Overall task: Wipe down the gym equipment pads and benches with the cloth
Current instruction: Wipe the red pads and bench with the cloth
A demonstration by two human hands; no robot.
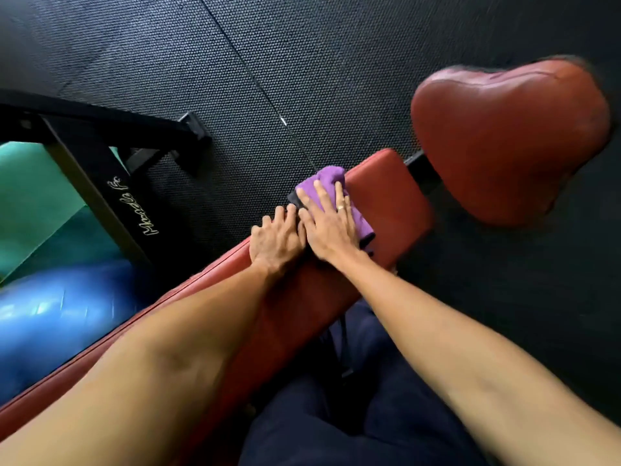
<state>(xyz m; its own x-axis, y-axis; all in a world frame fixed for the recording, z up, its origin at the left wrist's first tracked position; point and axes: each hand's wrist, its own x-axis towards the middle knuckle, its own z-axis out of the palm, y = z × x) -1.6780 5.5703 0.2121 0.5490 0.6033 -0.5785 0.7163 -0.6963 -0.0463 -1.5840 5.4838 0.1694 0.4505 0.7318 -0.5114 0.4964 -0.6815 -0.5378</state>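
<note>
**Fingers [322, 196] flat on purple cloth [331, 178], red bench pad [389, 200] under wipe**

Right hand [331, 230]: fingers straight, slightly spread, pressing the cloth onto the pad near its far end. Left hand [277, 237]: touching the right, fingers bent over the pad's edge. Beyond: red seat pad [504, 139], apart from the bench pad, over black rubber flooring [302, 62].
</note>
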